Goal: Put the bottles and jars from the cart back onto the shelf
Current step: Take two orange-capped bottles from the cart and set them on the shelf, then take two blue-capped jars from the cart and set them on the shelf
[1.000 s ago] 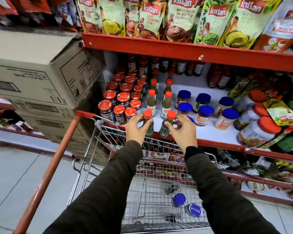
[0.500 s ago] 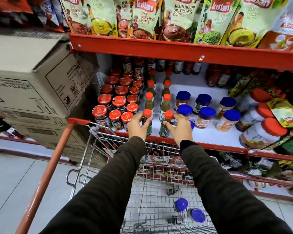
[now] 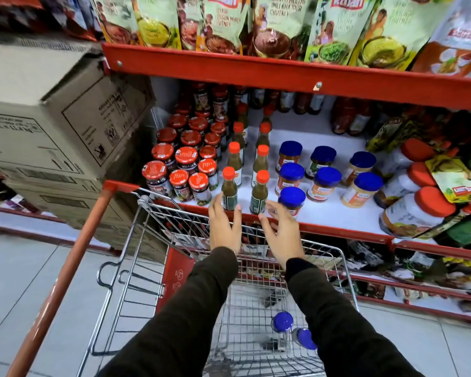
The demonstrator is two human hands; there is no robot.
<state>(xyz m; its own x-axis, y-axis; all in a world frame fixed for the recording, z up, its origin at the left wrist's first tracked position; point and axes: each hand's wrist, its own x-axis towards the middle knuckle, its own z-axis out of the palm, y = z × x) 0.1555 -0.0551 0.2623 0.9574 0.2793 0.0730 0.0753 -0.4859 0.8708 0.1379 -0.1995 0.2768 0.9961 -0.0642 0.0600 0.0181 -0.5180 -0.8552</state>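
Two green sauce bottles with orange caps stand at the front edge of the white shelf (image 3: pixel 326 213): the left bottle (image 3: pixel 229 190) and the right bottle (image 3: pixel 259 193). My left hand (image 3: pixel 225 227) hovers just below the left bottle, fingers apart, holding nothing. My right hand (image 3: pixel 282 232) is beside the right bottle, fingers spread and empty. Down in the wire cart (image 3: pixel 147 281), two blue-lidded jars remain: one upright jar (image 3: pixel 282 321) and one lying jar (image 3: pixel 304 338).
Red-lidded jars (image 3: pixel 185 164) fill the shelf's left part, blue-lidded jars (image 3: pixel 321 178) the middle, large orange-lidded tubs (image 3: pixel 416 210) the right. Stacked cardboard boxes (image 3: pixel 52 126) stand at left. Chutney pouches (image 3: pixel 223 20) hang above the red shelf rail.
Both hands have let go of the two green bottles, which now stand on the shelf's front edge. The hands have drawn back toward the cart with fingers spread.
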